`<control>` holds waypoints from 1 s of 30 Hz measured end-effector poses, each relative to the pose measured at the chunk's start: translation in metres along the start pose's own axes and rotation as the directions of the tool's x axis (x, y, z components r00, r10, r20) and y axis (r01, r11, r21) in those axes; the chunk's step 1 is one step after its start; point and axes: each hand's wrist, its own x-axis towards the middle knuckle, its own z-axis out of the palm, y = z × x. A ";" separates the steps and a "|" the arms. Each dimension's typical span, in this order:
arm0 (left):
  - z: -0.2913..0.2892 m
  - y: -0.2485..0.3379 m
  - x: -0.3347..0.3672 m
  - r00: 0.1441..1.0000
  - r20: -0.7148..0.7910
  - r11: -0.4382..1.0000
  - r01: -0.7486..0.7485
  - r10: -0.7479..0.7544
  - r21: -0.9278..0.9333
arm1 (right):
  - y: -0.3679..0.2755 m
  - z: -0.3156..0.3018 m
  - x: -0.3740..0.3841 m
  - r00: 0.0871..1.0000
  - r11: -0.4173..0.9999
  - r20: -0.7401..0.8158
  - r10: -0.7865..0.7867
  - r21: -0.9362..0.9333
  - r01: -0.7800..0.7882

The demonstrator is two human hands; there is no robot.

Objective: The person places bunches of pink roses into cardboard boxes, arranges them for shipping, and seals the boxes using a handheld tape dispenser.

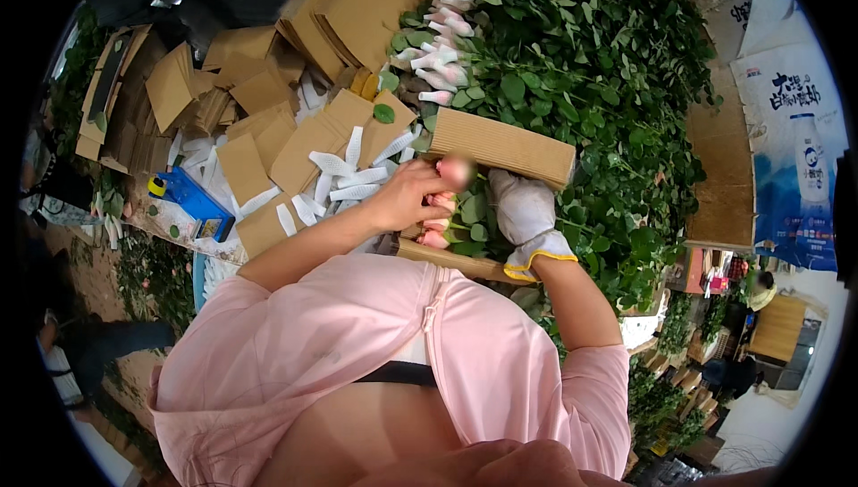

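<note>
My bare left hand [407, 198] has its fingers bent around the head of a pink rose [456, 172]. More pink roses [435, 235] lie just below that hand, their heads lined up to the left. My right hand [523, 210], in a white glove with a yellow-edged cuff, closes around the leafy stems; its fingertips are partly hidden. A corrugated cardboard piece [505, 146] stands along the far side of these roses. On the near side, close to my body, another cardboard edge [460, 262] shows.
White foam net sleeves [357, 179] and cardboard pieces [246, 170] are scattered on the left. A blue tool [198, 204] lies beyond them. Leafy roses with sleeved heads [442, 62] are heaped at the back. A printed blue-and-white carton [795, 156] stands at right.
</note>
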 end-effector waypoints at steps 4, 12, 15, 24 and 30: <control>0.008 0.004 -0.008 0.997 -0.077 0.988 0.006 0.006 0.152 | -0.007 0.004 0.003 0.999 0.995 0.034 0.002 -0.098 0.001; 0.002 0.014 -0.001 0.995 -0.042 0.868 -0.059 0.091 0.493 | -0.013 -0.004 0.004 0.998 0.983 0.069 0.011 -0.183 0.001; 0.003 0.002 -0.001 0.985 -0.042 0.980 0.173 -0.169 0.102 | -0.020 -0.019 -0.005 1.000 0.986 -0.029 -0.004 -0.165 0.000; 0.002 -0.005 -0.001 0.995 -0.009 0.978 0.095 -0.095 0.187 | -0.043 -0.020 -0.008 0.925 0.930 0.186 -0.332 -0.096 0.354; -0.006 -0.002 -0.011 0.975 -0.210 0.997 0.083 -0.079 0.008 | -0.039 -0.038 -0.007 0.953 0.984 0.246 -0.177 0.072 0.164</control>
